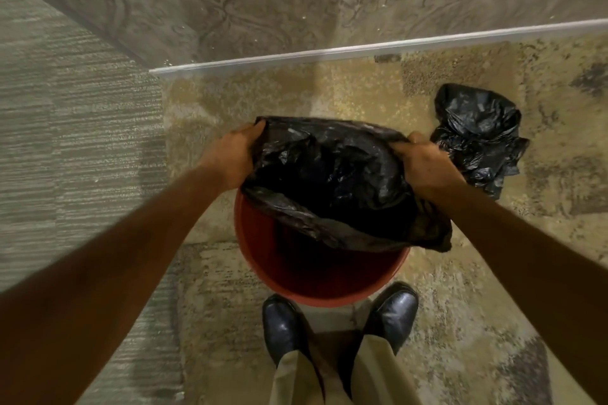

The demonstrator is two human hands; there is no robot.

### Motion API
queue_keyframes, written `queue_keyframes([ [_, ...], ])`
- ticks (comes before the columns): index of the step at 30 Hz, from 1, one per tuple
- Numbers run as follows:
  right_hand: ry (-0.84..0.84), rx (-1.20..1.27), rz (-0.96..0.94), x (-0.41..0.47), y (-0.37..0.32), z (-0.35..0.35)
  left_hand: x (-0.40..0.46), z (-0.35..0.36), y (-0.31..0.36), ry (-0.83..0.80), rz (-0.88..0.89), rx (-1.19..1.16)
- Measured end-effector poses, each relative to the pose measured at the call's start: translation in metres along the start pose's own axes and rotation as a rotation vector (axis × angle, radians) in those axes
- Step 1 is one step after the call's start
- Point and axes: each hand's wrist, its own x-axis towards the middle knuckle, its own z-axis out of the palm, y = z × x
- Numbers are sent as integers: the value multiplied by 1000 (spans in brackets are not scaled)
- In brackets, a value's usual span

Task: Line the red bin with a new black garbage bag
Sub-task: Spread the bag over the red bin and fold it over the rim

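Note:
A round red bin point(263, 260) stands on the rug just in front of my shoes. Over its far half hangs a black garbage bag point(329, 174), its mouth stretched wide open. My left hand point(232, 154) grips the bag's left edge and my right hand point(424, 164) grips its right edge. The bag's near edge droops across the bin's opening; the near part of the bin's red inside is bare. The bin's far rim is hidden behind the bag.
A second crumpled black bag point(477, 135) lies on the rug to the right of the bin. A wall with a white baseboard point(362, 51) runs close behind the bin. Grey carpet point(65, 141) lies to the left. My black shoes point(283, 325) stand at the bin's near side.

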Motion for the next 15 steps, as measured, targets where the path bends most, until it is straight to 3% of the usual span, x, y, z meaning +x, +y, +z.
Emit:
queue_keyframes([
  [4,-121,189,60,-18,5,-1,-36,10,-7,25,9,-137],
  [10,-99,429,243,-53,16,15,-96,30,-6,103,-70,-339],
  [15,-25,1106,683,-96,12,32,-130,58,-4,231,-270,-707],
])
